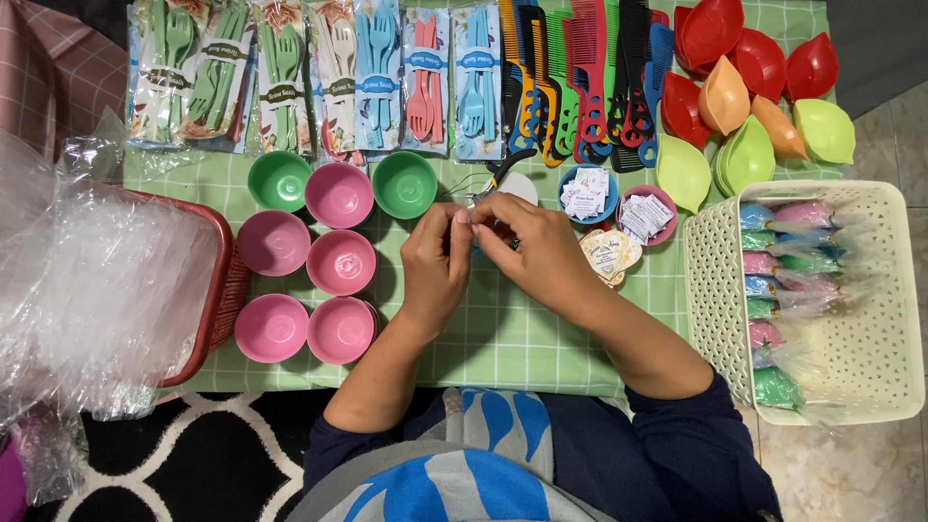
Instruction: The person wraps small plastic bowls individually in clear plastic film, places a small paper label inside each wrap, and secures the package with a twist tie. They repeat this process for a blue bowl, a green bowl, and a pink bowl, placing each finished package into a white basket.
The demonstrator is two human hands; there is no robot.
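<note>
1. Our left hand (435,259) and right hand (527,249) met at the middle of the green checked cloth (503,338), fingertips pressed together and pinching a small item (472,218) between them; it was too small for us to tell what it was.
2. Just beyond the fingertips lay black-handled pliers (505,169) beside a white disc (522,187).
3. Left of our hands stood green bowls (404,184) and pink bowls (340,262), close-set, none touching the hands.
4. Further left, a red basket (217,290) held a heap of clear plastic bags (97,280).
5. Right of our hands, two small round dishes (588,193) held white paper tags, and heart-shaped tags (611,253) lay just beside the right wrist.
6. Along the far edge we saw packs of plastic cutlery (377,77), then a row of coloured combs (580,82), then leaf-shaped dishes (744,87) in red, orange and green.
7. At the right, a white perforated basket (720,290) held wrapped bundles (768,300) in pink, green and blue.
8. Both forearms came in from the near edge and angled inward, dark sleeves pushed up, wrists raised above the cloth, nothing lying between them and the pinched item.
</note>
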